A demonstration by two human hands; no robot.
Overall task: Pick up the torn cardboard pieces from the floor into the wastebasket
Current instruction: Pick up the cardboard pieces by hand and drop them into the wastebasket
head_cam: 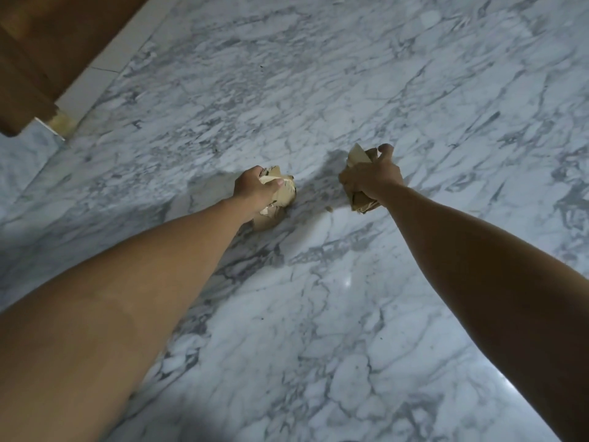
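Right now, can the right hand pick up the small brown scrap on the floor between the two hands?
Probably not: the right hand already grips a cardboard bundle, though the scrap lies uncovered nearby.

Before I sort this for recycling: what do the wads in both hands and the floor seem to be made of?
Left wad: tan matte cardboard, with torn pale edges. Right wad: the same, crumpled. Floor: looks like polished white marble with grey veins and glare, possibly marble-look tile.
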